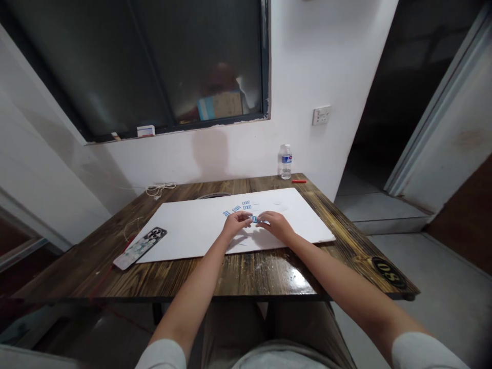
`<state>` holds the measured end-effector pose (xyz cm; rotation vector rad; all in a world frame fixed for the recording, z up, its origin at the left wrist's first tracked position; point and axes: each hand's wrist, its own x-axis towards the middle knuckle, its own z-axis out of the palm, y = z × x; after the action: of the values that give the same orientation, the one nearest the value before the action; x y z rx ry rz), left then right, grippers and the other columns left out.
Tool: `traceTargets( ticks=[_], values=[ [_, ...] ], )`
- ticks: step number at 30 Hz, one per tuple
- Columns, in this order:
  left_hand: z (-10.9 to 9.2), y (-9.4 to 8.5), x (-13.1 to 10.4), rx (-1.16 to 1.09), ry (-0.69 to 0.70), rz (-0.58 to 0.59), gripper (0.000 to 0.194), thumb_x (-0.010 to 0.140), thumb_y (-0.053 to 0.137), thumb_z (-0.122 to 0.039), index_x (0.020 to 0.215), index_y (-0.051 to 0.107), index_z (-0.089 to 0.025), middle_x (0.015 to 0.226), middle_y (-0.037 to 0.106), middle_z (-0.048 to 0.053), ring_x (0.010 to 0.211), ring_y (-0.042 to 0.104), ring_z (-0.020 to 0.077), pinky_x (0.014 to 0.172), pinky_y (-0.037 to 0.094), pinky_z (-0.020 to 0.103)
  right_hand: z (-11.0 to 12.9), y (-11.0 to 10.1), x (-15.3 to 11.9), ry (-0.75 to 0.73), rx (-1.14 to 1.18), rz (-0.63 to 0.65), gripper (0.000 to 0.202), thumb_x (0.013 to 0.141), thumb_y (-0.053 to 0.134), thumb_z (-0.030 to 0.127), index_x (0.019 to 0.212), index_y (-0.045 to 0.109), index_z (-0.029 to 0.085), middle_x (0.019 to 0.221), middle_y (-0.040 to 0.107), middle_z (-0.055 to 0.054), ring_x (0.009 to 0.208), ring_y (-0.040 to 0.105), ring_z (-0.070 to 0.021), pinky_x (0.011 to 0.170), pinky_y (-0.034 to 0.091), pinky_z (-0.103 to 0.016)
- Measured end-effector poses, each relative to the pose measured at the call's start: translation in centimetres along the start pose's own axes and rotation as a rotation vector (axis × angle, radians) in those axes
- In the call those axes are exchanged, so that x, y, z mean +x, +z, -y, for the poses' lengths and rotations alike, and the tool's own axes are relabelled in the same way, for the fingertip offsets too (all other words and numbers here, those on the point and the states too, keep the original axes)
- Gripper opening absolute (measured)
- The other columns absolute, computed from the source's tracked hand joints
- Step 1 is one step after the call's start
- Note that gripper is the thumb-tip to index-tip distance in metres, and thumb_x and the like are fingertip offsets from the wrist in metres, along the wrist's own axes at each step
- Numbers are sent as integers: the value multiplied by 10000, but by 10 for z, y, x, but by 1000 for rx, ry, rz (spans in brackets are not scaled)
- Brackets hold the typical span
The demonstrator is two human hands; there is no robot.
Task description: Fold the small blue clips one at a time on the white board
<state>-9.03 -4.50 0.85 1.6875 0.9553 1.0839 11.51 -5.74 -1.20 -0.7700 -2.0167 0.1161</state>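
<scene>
Between my two hands, just above the white board [192, 230], is a small blue and white piece [254, 219]. My left hand [235, 223] pinches its left end, and my right hand [275, 223] has its fingers closed at the right end. Several similar blue-edged pieces [246, 207] lie on the board beyond my hands, some in short rows and some at an angle to the left. Fine print or detail on the pieces is too small to make out.
A phone [141, 248] lies across the board's left edge. At the back of the wooden table [253, 271] stand a water bottle [286, 163] and a red pen [299, 181]. A white cable [160, 189] is at the back left, a round black tag [389, 272] at the right.
</scene>
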Motion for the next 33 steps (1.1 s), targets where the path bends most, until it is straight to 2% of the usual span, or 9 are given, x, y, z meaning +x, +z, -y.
traceTargets(
  ticks=[5,9,12,14,18,24,26,30,33],
  values=[
    [2,1,0,-25,-56,-13,535,577,830,-462,970,708,-121,669,683,38,598,626,148,614,499,279,2,0,0,-11,-41,15,139,866,643,339,902,704,219,934,714,-89,851,665,-202,767,524,-330],
    [7,0,1,13,-72,-69,450,572,825,-459,860,715,-132,704,700,57,621,627,157,622,498,288,4,-6,4,24,-6,-17,154,851,663,366,922,712,238,960,715,-75,894,657,-211,816,504,-347],
    [9,-1,4,27,-68,-162,395,565,817,-443,792,693,-144,676,686,41,603,616,153,597,485,276,1,-11,6,136,-54,-89,169,880,628,347,974,714,237,957,708,-77,918,632,-228,848,476,-377],
    [8,-2,5,23,-72,-228,357,567,805,-425,765,684,-153,667,677,29,583,605,144,578,476,267,-4,-13,5,257,-152,-85,190,888,610,330,1012,716,231,974,690,-94,942,600,-251,857,458,-402],
    [3,-4,4,20,-62,-314,289,589,773,-384,741,674,-158,648,657,12,552,580,125,564,464,253,-14,-10,-2,439,-324,78,239,889,595,322,1082,719,256,1081,628,-132,1027,522,-295,862,429,-436],
    [3,-4,4,38,-68,-370,246,598,755,-341,733,666,-156,645,648,7,540,568,118,558,454,249,-15,-2,-10,396,-470,302,369,922,495,261,1254,620,361,1377,498,-114,1249,369,-384,935,348,-568],
    [4,-4,4,49,-69,-374,246,600,757,-342,735,669,-156,640,646,5,538,569,118,555,451,246,-14,-2,-9,383,-489,341,380,918,470,226,1235,630,363,1410,476,-95,1280,338,-389,953,321,-591],
    [5,-4,4,62,-78,-370,271,601,770,-366,741,672,-155,634,645,5,534,574,121,544,450,243,-14,-3,-7,394,-482,344,348,898,482,213,1175,664,322,1337,539,-97,1240,376,-366,942,338,-556],
    [5,-4,3,54,-81,-369,275,601,771,-364,752,676,-155,649,652,10,534,574,122,539,450,240,-13,-3,-7,400,-469,353,384,897,463,209,1233,625,298,1348,535,-103,1233,380,-356,942,339,-544]
  ],
)
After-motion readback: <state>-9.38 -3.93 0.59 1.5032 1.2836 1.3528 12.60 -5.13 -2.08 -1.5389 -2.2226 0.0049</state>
